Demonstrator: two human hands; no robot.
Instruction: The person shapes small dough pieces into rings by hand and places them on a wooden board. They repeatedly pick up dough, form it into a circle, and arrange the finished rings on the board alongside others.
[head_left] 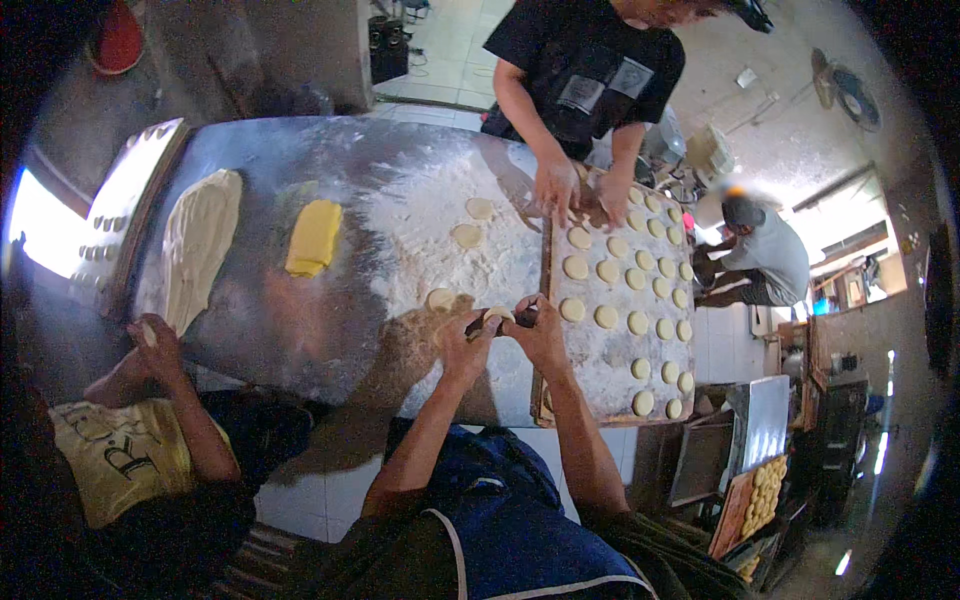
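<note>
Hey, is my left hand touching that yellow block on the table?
Apart: the head view plainly shows tabletop between your left hand and the yellow block.

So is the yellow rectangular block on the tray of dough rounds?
No, the yellow block lies on the dark tabletop, left of white flour.

Noted pale tiled floor (325,490) below a dark metal-topped worktable (245,345); more pale tiling past a gap at top. Recorded dim grey wall (285,45) upper left, lighter wall (905,65) upper right, round fan-like fixture (855,98) there. Logged light as uneven: blown-out window (865,235) at right, glaring white patch (45,225) far left. Marked lower right as shadowed, with bright streaks and a metal sheet (766,415) catching glare
</note>
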